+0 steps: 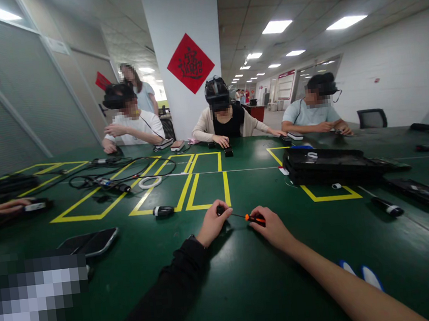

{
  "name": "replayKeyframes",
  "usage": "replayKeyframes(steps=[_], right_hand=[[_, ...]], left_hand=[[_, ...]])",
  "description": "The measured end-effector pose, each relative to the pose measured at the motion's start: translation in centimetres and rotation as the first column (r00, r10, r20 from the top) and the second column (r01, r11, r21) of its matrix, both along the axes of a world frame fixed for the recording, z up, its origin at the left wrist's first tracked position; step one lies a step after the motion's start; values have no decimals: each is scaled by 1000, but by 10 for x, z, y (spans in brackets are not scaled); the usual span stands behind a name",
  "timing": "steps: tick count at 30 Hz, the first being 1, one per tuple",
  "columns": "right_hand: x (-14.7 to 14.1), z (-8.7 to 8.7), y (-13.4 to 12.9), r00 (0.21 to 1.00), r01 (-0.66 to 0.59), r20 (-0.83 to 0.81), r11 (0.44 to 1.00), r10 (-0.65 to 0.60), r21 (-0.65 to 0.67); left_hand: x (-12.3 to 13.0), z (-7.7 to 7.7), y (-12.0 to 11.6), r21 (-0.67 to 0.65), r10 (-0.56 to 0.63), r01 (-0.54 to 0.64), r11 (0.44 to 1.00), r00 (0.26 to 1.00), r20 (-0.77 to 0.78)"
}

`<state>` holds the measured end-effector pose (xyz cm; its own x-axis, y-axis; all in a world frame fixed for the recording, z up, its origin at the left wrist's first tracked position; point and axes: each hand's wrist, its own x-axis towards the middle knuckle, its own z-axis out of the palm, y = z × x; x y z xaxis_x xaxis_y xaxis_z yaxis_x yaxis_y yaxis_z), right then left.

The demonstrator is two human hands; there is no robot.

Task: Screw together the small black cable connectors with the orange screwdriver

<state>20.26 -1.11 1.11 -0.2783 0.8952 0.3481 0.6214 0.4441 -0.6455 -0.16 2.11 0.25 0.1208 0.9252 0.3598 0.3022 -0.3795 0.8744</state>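
My right hand [269,225] is closed around the black-and-orange handle of a screwdriver [248,218]. The thin shaft points left, toward my other hand. My left hand [214,223] pinches a small dark round piece [220,210], whose kind I cannot make out, and the shaft's tip reaches it or the fingertips beside it. Both hands are just above the green table [228,292]. A black cylinder with a white band [163,212] lies beyond my left hand, near yellow tape outlines.
A black casing [326,164] is at the right, with a dark flat panel [425,192] and another banded cylinder [387,207] nearer. Cables [105,179] and a white coil [150,182] lie left. Several people sit opposite; a co-worker's hand [10,206] is at far left.
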Motion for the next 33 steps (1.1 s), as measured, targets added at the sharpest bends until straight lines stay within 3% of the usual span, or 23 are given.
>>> replayKeyframes(steps=[33], right_hand=[[-4,2,-2,999,-12,43,1000,12,8]], left_hand=[[0,0,-1,0,-13,13,1000,1000,4]])
